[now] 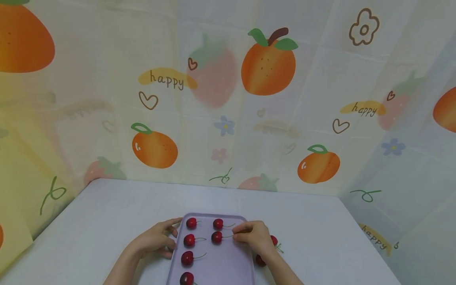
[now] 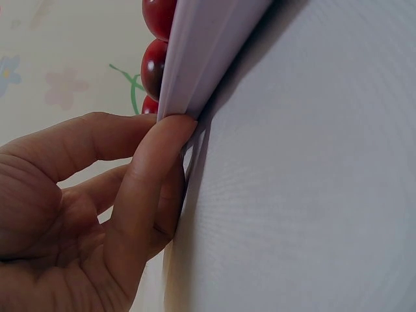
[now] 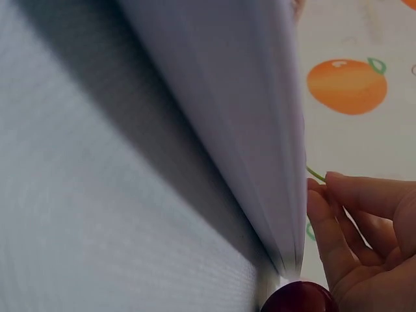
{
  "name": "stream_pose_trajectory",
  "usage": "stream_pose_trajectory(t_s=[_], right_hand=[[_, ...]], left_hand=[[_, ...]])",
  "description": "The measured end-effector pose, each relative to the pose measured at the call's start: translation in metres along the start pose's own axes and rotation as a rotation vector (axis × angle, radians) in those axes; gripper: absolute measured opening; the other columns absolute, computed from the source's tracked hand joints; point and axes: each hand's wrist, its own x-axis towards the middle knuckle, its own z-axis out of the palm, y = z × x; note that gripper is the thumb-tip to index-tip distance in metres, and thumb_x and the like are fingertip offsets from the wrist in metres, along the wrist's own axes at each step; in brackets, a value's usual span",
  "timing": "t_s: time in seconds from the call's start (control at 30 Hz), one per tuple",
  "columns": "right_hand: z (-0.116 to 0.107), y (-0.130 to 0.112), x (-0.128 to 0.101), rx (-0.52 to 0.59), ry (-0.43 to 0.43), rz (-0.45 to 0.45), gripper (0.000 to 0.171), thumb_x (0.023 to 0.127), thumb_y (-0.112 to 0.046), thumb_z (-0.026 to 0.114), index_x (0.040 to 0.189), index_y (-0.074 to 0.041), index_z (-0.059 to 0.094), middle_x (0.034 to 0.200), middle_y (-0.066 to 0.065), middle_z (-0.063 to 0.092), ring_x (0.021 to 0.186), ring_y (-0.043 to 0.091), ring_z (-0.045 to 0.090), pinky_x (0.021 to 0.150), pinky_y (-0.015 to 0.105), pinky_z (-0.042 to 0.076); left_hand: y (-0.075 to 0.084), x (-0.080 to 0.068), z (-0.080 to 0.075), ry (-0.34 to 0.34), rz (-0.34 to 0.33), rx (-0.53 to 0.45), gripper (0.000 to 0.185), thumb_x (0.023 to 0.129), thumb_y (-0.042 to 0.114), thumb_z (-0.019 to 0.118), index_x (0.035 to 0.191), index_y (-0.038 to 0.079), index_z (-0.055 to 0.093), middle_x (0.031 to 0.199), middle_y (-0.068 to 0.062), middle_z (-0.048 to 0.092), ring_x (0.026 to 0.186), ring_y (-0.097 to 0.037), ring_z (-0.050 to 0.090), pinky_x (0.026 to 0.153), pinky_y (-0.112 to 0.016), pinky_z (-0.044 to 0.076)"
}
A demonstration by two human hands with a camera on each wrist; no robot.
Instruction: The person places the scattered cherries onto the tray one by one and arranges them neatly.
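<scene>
Placing cherries in rows on lilac tray (image 1: 228, 269), near middle of white table (image 1: 107, 213). Right hand (image 1: 253, 236) over tray's right edge, fingers curled together, pinching green stem of held cherry (image 1: 216, 237); fruit resting on tray surface, second row, right column. Stem tip just visible at fingertips (image 3: 323, 195) in right wrist view, pinch itself only partly seen there. Left hand (image 1: 156, 240) at tray's left edge, thumb and fingers (image 2: 156, 169) curled round the rim, bracing it; rim shows as pale slab in left wrist view, red fruit above the fingers.

Progress, judged from layout: six cherries on tray. Left column holds four, far cherry (image 1: 191, 223), second (image 1: 189, 240), third (image 1: 187, 258), nearest one (image 1: 187, 278) cut by frame edge. Right column holds two, far-right cherry (image 1: 218, 224) plus held one. Looks like two right-column slots still bare near the viewer. Loose cherries (image 1: 273, 240) lying on table right of tray, half hidden behind right hand, at least two, exact count cannot tell. So roughly past halfway, release of current fruit not yet done.

Orientation: held cherry's long axis running left-right across tray, fruit end pointing left, stem end pointing right into the pinch. Same heading as the other cherries, stems all trailing right. Tray's long axis running near-far.

Fruit-print backdrop (image 1: 267, 67) behind table.
</scene>
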Motion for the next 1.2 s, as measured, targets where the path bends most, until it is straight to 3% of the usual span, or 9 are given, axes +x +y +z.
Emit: stream_pose_trajectory(t_s=[0.27, 0.6, 0.8, 1.2], right_hand=[[-0.001, 0.0, 0.0, 0.009, 0.01, -0.002, 0.02, 0.073, -0.007, 0.081, 0.092, -0.001, 0.078, 0.091, 0.012, 0.077, 0.075, 0.005, 0.068, 0.069, 0.022, 0.059], [-0.009, 0.002, 0.001, -0.032, 0.08, -0.022, 0.023, 0.073, -0.01, 0.081, 0.094, -0.003, 0.077, 0.092, 0.012, 0.077, 0.077, 0.005, 0.067, 0.068, 0.021, 0.057], [-0.021, -0.004, -0.001, 0.038, 0.09, 0.018, 0.025, 0.077, -0.01, 0.08, 0.099, -0.001, 0.076, 0.096, 0.013, 0.077, 0.08, 0.008, 0.069, 0.073, 0.022, 0.06], [-0.053, -0.001, -0.006, 0.037, 0.165, 0.066, 0.027, 0.08, -0.014, 0.077, 0.103, -0.003, 0.075, 0.096, 0.008, 0.076, 0.083, 0.013, 0.07, 0.074, 0.024, 0.059]], left_hand=[[-0.001, 0.001, -0.001, -0.001, -0.003, 0.001, 0.09, 0.071, -0.004, 0.067, 0.153, 0.001, 0.03, 0.107, -0.014, 0.048, 0.064, -0.016, 0.056, 0.059, -0.03, 0.06], [-0.001, 0.002, 0.0, 0.015, -0.018, 0.013, 0.089, 0.072, -0.004, 0.068, 0.152, 0.002, 0.031, 0.107, -0.013, 0.049, 0.064, -0.016, 0.056, 0.059, -0.03, 0.059], [0.001, 0.0, 0.0, 0.011, -0.011, 0.009, 0.089, 0.071, -0.004, 0.067, 0.152, 0.001, 0.031, 0.107, -0.014, 0.049, 0.065, -0.016, 0.057, 0.059, -0.031, 0.06], [0.004, -0.001, 0.001, 0.015, -0.016, 0.012, 0.089, 0.071, -0.005, 0.067, 0.152, 0.001, 0.031, 0.108, -0.014, 0.049, 0.064, -0.016, 0.056, 0.059, -0.031, 0.06]])
